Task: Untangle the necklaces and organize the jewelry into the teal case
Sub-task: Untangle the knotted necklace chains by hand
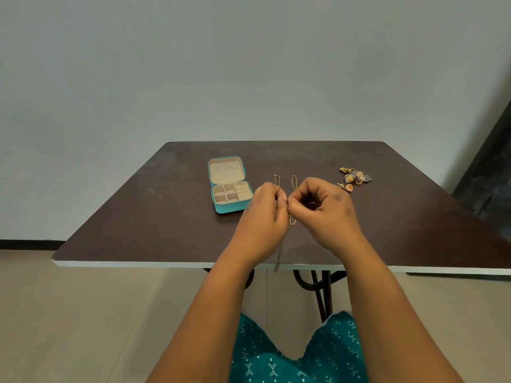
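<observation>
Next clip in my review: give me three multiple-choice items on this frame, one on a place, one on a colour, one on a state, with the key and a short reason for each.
1. Where does the pile of earrings lie on the table?
A. Inside the case
B. On the person's right, apart from the case
C. At the near edge

2. What colour is the lining of the teal case?
A. Beige
B. Red
C. Black

3. What are the hands doing?
A. Both lie flat on the table
B. One closes the case
C. Both pinch thin gold chains above the table

Key:
1 B: the earrings sit on bare tabletop far right of the case.
2 A: the open lid and compartments show a beige inside.
3 C: the left hand and the right hand meet fingertip to fingertip on the chains, which hang from them.
</observation>
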